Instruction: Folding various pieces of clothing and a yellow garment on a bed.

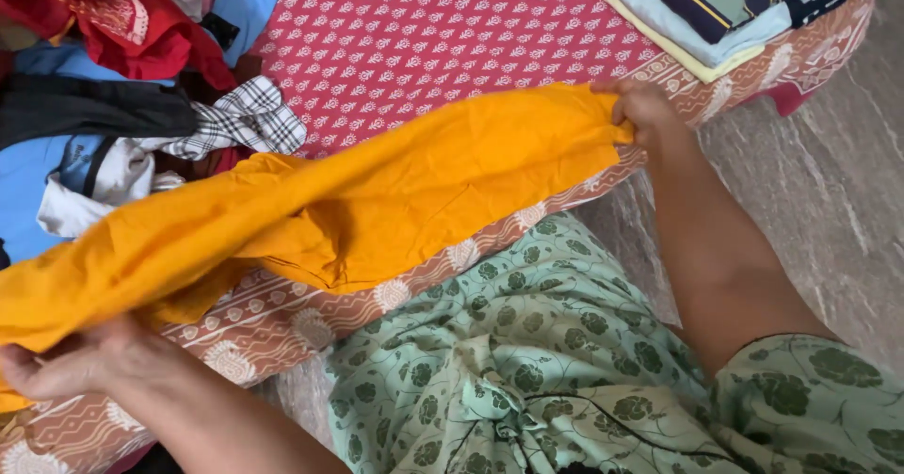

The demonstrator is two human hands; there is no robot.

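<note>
While stretching orange cloth (377, 187) over red bedsheet (424, 32): left hand (71, 361) pinching one end, right hand (645, 112) fingers gripping other. Keeping pull even, edges level, clear of clothes pile (113, 88).

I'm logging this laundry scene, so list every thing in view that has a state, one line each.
Orange garment: stretched out between both hands, partly creased, over the bed edge.
Left hand: fingers closed on the garment's left end.
Right hand: fingers closed on the garment's right end.
Heap of clothes: unfolded, jumbled at the bed's far left.
Stack of clothes: folded, piled at the bed's far right corner.
Red patterned bedsheet: spread flat.
</note>
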